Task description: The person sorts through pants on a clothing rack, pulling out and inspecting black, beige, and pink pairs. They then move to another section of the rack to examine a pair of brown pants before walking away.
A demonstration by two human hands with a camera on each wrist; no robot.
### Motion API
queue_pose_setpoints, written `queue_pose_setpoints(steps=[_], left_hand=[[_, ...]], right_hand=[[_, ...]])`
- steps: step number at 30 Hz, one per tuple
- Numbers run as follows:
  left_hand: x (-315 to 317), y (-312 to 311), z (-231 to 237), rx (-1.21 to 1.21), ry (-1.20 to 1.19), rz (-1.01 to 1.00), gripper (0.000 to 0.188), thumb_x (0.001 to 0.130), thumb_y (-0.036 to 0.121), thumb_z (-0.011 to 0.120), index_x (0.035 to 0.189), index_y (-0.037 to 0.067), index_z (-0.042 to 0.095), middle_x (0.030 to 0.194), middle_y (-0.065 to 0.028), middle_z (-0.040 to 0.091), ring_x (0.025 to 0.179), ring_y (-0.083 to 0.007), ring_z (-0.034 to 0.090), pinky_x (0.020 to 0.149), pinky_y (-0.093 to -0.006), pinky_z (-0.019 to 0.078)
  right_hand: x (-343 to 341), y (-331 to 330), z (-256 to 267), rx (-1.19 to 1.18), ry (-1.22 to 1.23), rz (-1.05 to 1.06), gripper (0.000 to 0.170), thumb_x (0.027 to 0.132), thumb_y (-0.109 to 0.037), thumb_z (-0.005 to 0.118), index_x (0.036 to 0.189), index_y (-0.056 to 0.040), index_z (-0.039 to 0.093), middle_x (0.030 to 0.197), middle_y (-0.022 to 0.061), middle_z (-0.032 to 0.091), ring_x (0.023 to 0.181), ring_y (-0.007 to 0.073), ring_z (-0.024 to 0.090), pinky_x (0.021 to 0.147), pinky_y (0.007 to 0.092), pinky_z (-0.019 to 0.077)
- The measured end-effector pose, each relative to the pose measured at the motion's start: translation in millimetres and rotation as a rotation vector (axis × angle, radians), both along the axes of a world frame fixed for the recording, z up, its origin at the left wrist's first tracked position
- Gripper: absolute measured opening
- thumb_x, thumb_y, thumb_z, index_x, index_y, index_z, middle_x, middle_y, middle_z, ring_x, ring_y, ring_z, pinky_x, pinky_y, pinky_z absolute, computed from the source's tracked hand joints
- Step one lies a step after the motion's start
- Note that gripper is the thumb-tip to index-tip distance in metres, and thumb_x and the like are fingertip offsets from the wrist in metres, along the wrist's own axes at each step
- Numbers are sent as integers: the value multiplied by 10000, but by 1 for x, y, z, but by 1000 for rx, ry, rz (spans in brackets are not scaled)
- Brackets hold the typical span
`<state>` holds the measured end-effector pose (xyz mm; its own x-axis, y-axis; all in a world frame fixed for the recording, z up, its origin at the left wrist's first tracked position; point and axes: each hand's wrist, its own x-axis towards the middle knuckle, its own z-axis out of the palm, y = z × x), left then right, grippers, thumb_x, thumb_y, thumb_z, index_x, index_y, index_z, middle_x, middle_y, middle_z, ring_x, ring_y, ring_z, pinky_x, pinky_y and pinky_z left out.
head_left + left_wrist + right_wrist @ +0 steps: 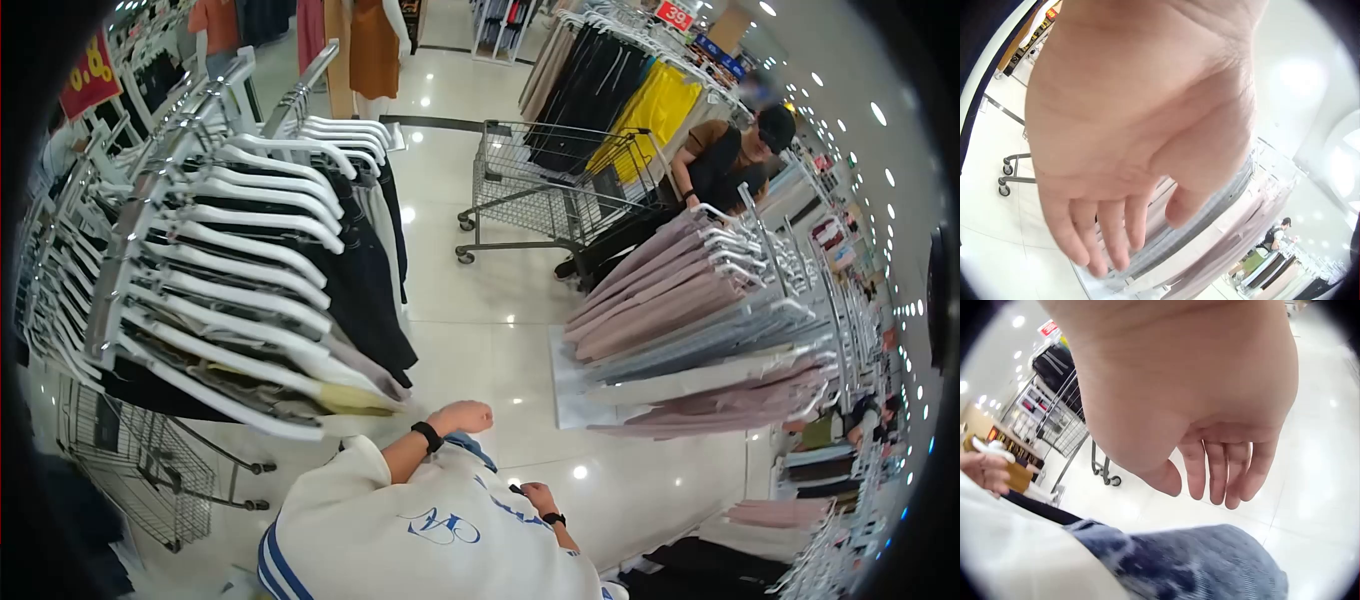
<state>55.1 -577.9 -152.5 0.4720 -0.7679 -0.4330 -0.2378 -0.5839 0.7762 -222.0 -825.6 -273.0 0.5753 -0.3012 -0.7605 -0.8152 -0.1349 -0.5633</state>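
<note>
My left hand hangs in front of my body, beside a rack of clothes on white hangers. Its fingers droop loosely in the left wrist view, with no object in the palm. Lower and to the right in the head view is my right hand, near my side. In the right wrist view its fingers hang slightly curled and hold nothing. A dark band circles my left wrist. Below the right hand, blue jeans show past my white sweatshirt.
A wire shopping cart stands ahead, with a person in a cap beside it. Pink and grey trousers hang on the right rack. Another cart is at lower left. Glossy floor runs between the racks.
</note>
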Motion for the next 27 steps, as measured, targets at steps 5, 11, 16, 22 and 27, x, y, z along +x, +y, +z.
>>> queue_pose_setpoints(steps=[5, 11, 16, 22, 27], left_hand=[[62, -41, -2, -89, -23, 325, 328, 881, 305, 548, 1061, 62, 674, 1020, -150, 709, 947, -333, 666, 839, -411, 519], [128, -43, -21, -60, -6, 542, 332, 877, 325, 560, 1059, 72, 678, 1028, -141, 709, 959, -329, 666, 843, -399, 518], [186, -64, -26, 47, -72, 757, 324, 874, 312, 560, 1033, 55, 678, 998, -158, 706, 948, -327, 667, 830, -401, 520], [241, -111, 24, -202, -117, 1011, 317, 910, 276, 560, 1085, 27, 649, 988, -156, 705, 925, -313, 672, 819, -377, 522], [255, -110, 52, -204, -67, 1249, 313, 914, 260, 577, 1114, 28, 642, 985, -159, 704, 925, -304, 675, 818, -359, 520]], right_hand=[[77, -67, 31, -42, 14, 198, 328, 864, -232, 622, 1058, 28, 665, 949, 121, 706, 800, 180, 676, 617, 284, 529], [215, -155, -23, -160, -59, 472, 367, 806, -323, 661, 1011, -19, 670, 919, 181, 698, 875, 311, 673, 806, 372, 522], [359, -226, -24, -293, -96, 818, 403, 806, -356, 661, 1007, -7, 686, 929, 137, 718, 874, 247, 687, 751, 348, 522], [491, -292, -23, 140, 160, 721, 369, 897, -302, 557, 1066, 4, 674, 996, 88, 717, 805, 181, 695, 657, 279, 519], [605, -287, -34, 153, 227, 991, 383, 898, -292, 543, 1131, -8, 649, 1004, 81, 706, 820, 171, 680, 688, 288, 515]])
